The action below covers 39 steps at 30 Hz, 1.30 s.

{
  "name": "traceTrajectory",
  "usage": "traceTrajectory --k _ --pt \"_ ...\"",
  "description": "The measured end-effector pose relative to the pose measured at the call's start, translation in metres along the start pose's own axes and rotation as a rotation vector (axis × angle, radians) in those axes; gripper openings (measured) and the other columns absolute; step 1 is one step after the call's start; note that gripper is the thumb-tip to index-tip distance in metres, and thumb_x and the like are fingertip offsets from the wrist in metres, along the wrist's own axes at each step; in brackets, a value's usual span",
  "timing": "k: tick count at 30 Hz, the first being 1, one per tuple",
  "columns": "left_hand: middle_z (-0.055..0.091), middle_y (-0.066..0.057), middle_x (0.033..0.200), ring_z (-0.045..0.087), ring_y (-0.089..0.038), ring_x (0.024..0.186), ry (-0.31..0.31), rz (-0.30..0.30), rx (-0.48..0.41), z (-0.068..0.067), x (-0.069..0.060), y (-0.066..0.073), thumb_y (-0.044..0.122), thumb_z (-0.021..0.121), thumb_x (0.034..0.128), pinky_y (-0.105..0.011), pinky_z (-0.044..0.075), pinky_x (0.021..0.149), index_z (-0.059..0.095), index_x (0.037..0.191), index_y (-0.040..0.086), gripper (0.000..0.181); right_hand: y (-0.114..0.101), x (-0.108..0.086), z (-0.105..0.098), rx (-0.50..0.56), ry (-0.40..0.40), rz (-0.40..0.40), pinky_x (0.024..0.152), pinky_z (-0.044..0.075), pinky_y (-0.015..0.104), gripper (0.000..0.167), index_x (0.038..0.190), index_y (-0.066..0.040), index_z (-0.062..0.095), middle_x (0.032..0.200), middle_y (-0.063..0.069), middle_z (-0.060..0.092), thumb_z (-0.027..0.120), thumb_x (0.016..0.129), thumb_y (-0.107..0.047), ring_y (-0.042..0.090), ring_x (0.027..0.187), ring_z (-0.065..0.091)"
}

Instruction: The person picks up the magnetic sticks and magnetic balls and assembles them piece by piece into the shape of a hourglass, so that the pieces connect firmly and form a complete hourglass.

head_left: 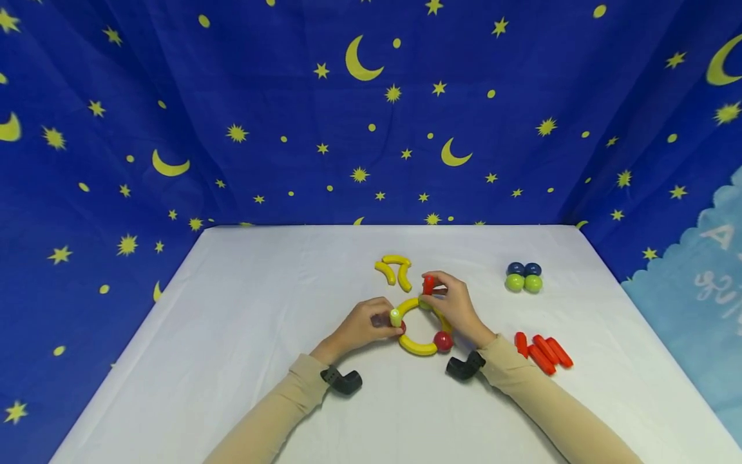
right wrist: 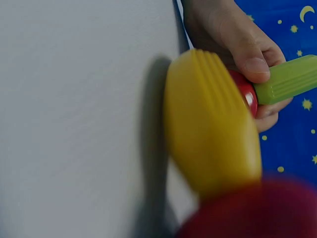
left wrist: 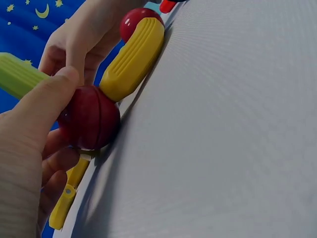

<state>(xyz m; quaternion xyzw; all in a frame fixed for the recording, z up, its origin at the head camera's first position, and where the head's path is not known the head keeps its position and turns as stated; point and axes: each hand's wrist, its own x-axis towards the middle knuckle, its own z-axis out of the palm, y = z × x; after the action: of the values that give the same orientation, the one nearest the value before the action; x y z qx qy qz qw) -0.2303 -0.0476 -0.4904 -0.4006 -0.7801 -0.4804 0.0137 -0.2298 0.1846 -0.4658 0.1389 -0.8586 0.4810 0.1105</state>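
Left grip (head_left: 359,325) pinches a glossy red ball (left wrist: 94,119) bearing a ridged green rod (left wrist: 19,74). Right grip (head_left: 456,304) pinches an upright red stick (head_left: 428,284).

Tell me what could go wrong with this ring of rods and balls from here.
The upright green rod could tip off the dark red ball if the left hand lets go. Pressure from the right hand at the upright red rod might nudge the curved yellow rods out of line. The right sleeve lies close beside the loose red rods, so drawing that arm back may scatter them.
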Motion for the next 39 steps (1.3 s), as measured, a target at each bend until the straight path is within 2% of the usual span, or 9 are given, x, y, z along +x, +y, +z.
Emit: traceTrajectory --k 5,12,15,18,22,25,28,33,39 --pt "0.065 -0.008 0.084 0.062 -0.027 0.075 -0.010 0.100 -0.007 -0.004 0.001 0.015 0.008 0.080 0.0731 -0.036 0.053 0.067 0.069 0.084 0.004 0.016 -0.002 0.005 0.006 -0.012 -0.021 -0.017 0.083 0.056 0.039 0.041 0.116 0.004 0.060 0.103 0.017 0.066 0.074 0.077 0.001 0.030 0.097 0.064" --pt "0.064 -0.010 0.083 0.064 -0.026 0.075 -0.018 0.108 -0.013 -0.011 0.001 0.033 0.003 0.080 0.0720 -0.034 0.054 0.068 0.070 0.084 0.000 0.016 -0.002 -0.006 -0.008 -0.022 -0.013 0.009 0.088 0.054 0.043 0.040 0.120 0.000 0.058 0.110 0.016 0.065 0.072 0.083 -0.006 0.030 0.101 0.063" --pt "0.064 -0.011 0.083 0.063 -0.028 0.075 -0.014 0.102 -0.030 -0.010 0.001 0.033 0.003 0.080 0.0721 -0.035 0.055 0.068 0.071 0.085 -0.001 0.016 -0.002 -0.020 -0.025 -0.065 0.073 -0.010 0.086 0.053 0.043 0.036 0.119 0.002 0.058 0.108 0.018 0.065 0.068 0.085 -0.004 0.031 0.098 0.063" --pt "0.063 -0.012 0.083 0.063 -0.029 0.075 -0.020 0.098 -0.050 -0.010 0.001 0.033 0.003 0.080 0.0725 -0.037 0.055 0.067 0.072 0.086 -0.002 0.016 0.004 -0.039 -0.045 -0.133 0.190 -0.060 0.081 0.054 0.030 0.031 0.114 0.004 0.061 0.101 0.018 0.068 0.067 0.083 0.001 0.028 0.089 0.064" --pt "0.063 -0.012 0.084 0.062 -0.031 0.075 -0.024 0.089 -0.057 -0.011 0.001 0.032 0.002 0.080 0.0721 -0.037 0.054 0.068 0.072 0.087 -0.002 0.017 0.016 -0.067 -0.074 -0.222 0.326 -0.099 0.073 0.048 0.010 0.028 0.106 0.006 0.064 0.091 0.018 0.069 0.068 0.079 0.008 0.008 0.082 0.061" --pt "0.063 -0.013 0.084 0.061 -0.032 0.076 -0.021 0.074 -0.051 -0.011 0.001 0.031 0.001 0.080 0.0715 -0.036 0.053 0.068 0.073 0.087 -0.003 0.017 0.022 -0.090 -0.094 -0.296 0.381 -0.047 0.073 0.041 0.002 0.030 0.106 0.006 0.064 0.090 0.019 0.068 0.067 0.077 0.010 -0.011 0.084 0.051" --pt "0.062 -0.013 0.084 0.060 -0.032 0.076 -0.017 0.052 -0.042 -0.007 0.000 0.022 0.003 0.080 0.0719 -0.036 0.053 0.068 0.073 0.087 -0.002 0.017 0.024 -0.113 -0.111 -0.375 0.405 0.040 0.074 0.036 -0.002 0.034 0.110 0.006 0.062 0.093 0.020 0.067 0.065 0.077 0.011 -0.020 0.087 0.041" --pt "0.062 -0.008 0.086 0.060 -0.026 0.077 -0.010 0.010 -0.038 0.001 -0.002 0.003 0.010 0.081 0.0728 -0.031 0.052 0.069 0.074 0.088 0.004 0.017 0.027 -0.144 -0.127 -0.433 0.407 0.167 0.069 0.034 -0.003 0.037 0.113 0.006 0.061 0.097 0.023 0.065 0.064 0.076 0.010 -0.024 0.083 0.035" --pt "0.061 0.000 0.086 0.059 -0.015 0.079 -0.020 -0.002 -0.052 0.000 -0.002 -0.004 0.020 0.080 0.0748 -0.023 0.051 0.071 0.075 0.088 0.011 0.017 0.037 -0.160 -0.135 -0.484 0.384 0.254 0.056 0.036 0.001 0.040 0.109 0.008 0.063 0.090 0.026 0.068 0.071 0.070 0.008 -0.022 0.069 0.039"
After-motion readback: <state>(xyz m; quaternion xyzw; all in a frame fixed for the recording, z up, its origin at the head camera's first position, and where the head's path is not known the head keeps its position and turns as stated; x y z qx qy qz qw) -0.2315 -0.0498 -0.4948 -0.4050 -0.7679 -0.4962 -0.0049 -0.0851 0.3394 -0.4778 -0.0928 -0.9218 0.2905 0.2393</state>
